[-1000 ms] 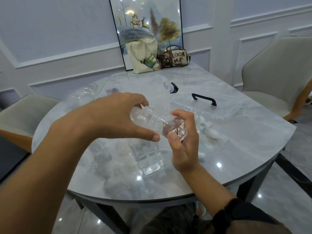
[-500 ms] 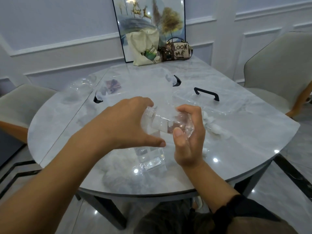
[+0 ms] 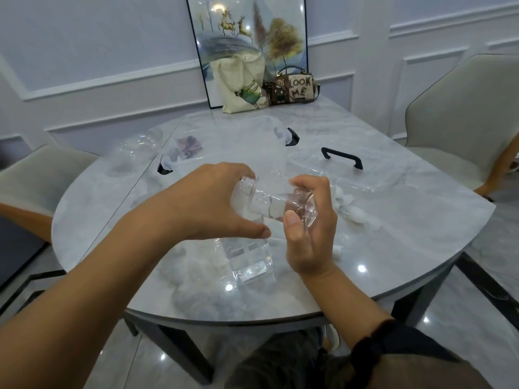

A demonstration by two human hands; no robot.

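- Note tighter curl of right hand (image 3: 309, 234) fingers round base of clear bottle (image 3: 276, 202) than one second ago.
- Note left hand (image 3: 207, 203) fingers curled over neck end, thumb beneath.
- Confirm bottle held in air above table (image 3: 407, 220).
- Treat as twist at neck, likely in progress.

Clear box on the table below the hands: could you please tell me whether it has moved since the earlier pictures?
No. The clear box stands in the same spot relative to the black handle and the table's near edge; only the camera has shifted.
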